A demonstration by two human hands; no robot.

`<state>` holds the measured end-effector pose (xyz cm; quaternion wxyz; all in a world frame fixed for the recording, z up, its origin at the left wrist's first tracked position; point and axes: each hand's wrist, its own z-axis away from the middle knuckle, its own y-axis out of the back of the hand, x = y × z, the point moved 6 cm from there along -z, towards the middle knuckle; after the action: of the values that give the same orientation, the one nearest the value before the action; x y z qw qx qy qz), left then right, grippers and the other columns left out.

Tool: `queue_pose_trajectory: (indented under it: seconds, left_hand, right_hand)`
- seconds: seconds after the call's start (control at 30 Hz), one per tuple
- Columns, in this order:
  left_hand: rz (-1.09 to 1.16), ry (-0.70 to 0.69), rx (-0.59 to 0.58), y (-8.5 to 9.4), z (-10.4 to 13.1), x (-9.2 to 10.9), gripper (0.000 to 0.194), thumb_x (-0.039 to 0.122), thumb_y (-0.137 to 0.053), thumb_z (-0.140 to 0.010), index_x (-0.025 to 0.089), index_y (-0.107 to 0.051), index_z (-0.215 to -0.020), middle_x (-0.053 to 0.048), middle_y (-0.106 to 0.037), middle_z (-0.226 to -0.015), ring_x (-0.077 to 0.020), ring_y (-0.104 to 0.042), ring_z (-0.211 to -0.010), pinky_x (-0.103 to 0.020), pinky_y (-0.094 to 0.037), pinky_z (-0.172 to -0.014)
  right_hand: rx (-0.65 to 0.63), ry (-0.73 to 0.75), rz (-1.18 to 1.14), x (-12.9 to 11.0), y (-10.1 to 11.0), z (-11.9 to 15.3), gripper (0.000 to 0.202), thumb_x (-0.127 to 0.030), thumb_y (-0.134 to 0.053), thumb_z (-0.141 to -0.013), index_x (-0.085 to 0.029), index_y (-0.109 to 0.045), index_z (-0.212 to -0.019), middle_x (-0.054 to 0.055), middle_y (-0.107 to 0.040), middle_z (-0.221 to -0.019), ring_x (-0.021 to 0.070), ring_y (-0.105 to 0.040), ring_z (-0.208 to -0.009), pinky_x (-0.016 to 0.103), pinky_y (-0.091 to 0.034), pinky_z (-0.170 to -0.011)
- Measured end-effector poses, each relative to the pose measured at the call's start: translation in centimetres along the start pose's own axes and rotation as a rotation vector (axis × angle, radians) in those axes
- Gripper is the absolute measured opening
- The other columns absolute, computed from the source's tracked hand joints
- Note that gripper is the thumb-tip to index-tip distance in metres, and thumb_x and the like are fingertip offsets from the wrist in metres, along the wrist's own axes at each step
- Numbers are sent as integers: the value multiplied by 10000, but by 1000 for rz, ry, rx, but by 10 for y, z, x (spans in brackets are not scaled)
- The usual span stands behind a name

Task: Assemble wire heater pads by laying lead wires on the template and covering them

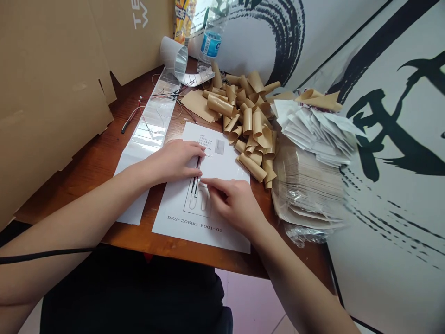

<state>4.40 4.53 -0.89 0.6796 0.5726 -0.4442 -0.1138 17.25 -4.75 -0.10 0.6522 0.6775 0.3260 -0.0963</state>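
A short wire cable (196,188) with red, black and white strands lies on a printed white sheet (222,234). My left hand (177,160) is over its upper part, with the thumb and fingers holding it against the paper. My right hand (236,204) is just below, its index fingertip by the wires and the other fingers curled in. Whether a strand sits between its fingertips is hidden. Beneath the cable the sheet has a printed rectangle with loop outlines and the text DRS-206DC-E001-01.
Rolled brown paper pieces (252,123) are heaped behind the sheet. At right stand stacked white slips (316,127) and a plastic-wrapped paper stack (306,185). More wires (132,116) lie across a label strip (149,125). A bottle (210,44) and cardboard (52,93) border the table.
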Motion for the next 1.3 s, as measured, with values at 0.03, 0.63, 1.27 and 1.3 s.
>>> queue_pose_trajectory:
  seconds: [0.03,0.63,1.27,1.3]
  left_hand:
    - [3,0,1,0,0,0,360,383,-702,-813,190,-717,-1118,-92,-638,-1376,-278,-580,-1276,-394,-423,-1072]
    - [-127,52,9,0,6,3,405,450,-687,-829,226,-706,-1165,-65,-582,-1416,-306,-497,-1314,-482,-242,-1114]
    - [-111,74,14,0,7,4,377,455,-699,-825,221,-724,-1119,-49,-622,-1350,-299,-506,-1256,-469,-206,-1062]
    - [-107,75,14,0,7,4,379,457,-700,-824,222,-724,-1120,-50,-622,-1351,-300,-504,-1259,-468,-204,-1062]
  right_hand:
    - [39,-15,-16,1,3,0,273,-180,-514,-904,-187,-767,-1004,-4,-686,-618,111,-506,-494,255,-381,-599]
    - [63,148,85,-4,-5,0,235,-144,-540,-875,-186,-770,-892,-14,-603,-604,108,-463,-536,269,-349,-629]
    - [23,89,73,-1,-7,-1,236,-158,-541,-869,-223,-768,-872,-21,-663,-617,110,-507,-542,275,-351,-643]
    - [14,85,72,-1,-7,-1,238,-155,-539,-871,-223,-767,-873,-21,-677,-628,111,-519,-544,280,-355,-652]
